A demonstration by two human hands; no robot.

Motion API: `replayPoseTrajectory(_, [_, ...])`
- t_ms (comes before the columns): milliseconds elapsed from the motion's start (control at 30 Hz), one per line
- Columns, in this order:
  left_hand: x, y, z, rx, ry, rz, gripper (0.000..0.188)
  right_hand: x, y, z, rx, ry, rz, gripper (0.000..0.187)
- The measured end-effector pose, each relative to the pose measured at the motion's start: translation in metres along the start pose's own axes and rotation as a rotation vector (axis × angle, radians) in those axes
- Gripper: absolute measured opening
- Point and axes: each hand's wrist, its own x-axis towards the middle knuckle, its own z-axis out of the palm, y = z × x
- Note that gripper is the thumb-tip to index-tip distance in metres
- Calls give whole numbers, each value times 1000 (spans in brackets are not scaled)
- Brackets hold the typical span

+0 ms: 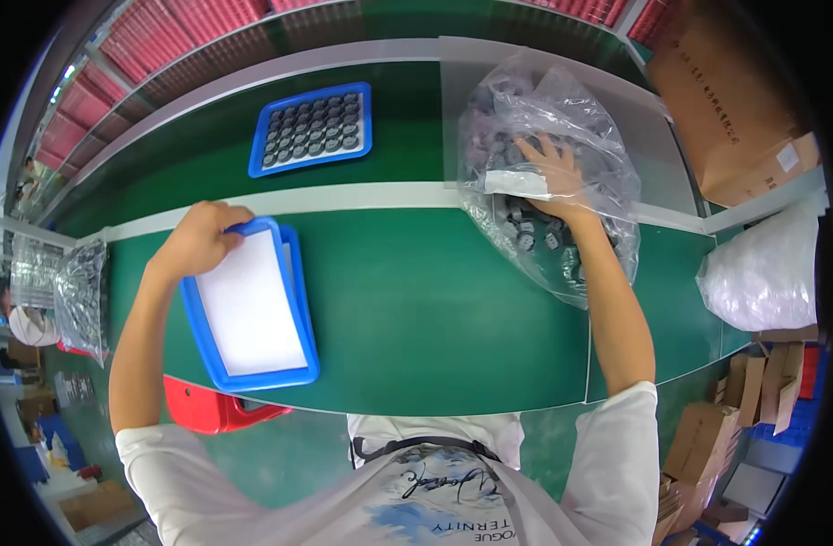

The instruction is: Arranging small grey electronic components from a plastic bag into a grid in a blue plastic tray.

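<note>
My left hand point(201, 238) grips the far edge of a blue tray point(264, 379) with a white lining, its fingers curled over the rim. Under that tray a second blue tray point(294, 264) shows along the right side, slightly askew. My right hand point(555, 173) lies with fingers spread at a large clear plastic bag point(562, 100) on the right. Whether the hand is inside the bag or on top of it I cannot tell. Inside the bag are several small dark grey round parts point(526, 239), and a white label point(517, 185) shows on it.
On the raised back shelf stands a blue tray point(367, 123) holding rows of dark round parts point(316, 127). A cardboard box point(735, 109) stands at the far right, above a white plastic-wrapped bundle point(762, 273). A red stool point(198, 407) sits below the table's left front edge.
</note>
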Motion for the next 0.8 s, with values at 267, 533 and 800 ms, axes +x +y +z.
replayPoseTrajectory(267, [-32, 50, -49, -562, 185, -263, 26, -84, -14, -12, 115, 191, -95, 74])
replayPoseTrajectory(533, [-38, 158, 155, -1204, 189, -410, 37, -122, -30, -17, 269, 208, 5, 46])
replayPoseTrajectory(800, [-26, 194, 172, -1015, 32, -513, 32, -91, 12, -13, 119, 150, 126, 38])
